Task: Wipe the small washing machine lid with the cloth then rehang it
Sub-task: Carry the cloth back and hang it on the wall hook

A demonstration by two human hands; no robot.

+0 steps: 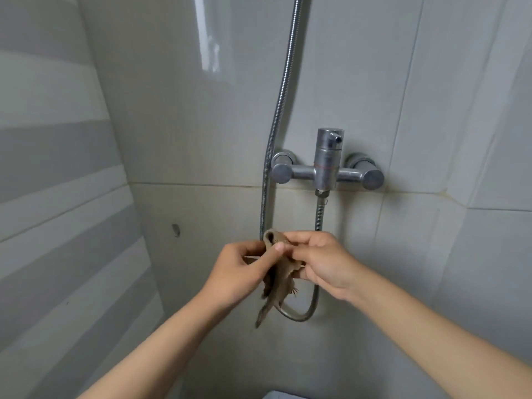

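A small brownish-grey cloth (278, 279) hangs crumpled in front of the tiled wall, its frayed tail dangling down. My left hand (244, 272) pinches its upper part from the left. My right hand (319, 262) pinches the same upper part from the right, thumb and fingers closed on the fabric. A loop of the cloth sticks up between the two hands, close to the metal shower hose (266, 197). At the bottom edge a pale corner (280, 395) shows, perhaps the washing machine; I cannot tell.
A chrome shower mixer valve (328, 168) is fixed to the wall above my hands. Its hose runs up the wall and loops below the cloth (302, 315). A small hook or mark (176, 230) sits on the wall at left. Striped grey tiles cover the left wall.
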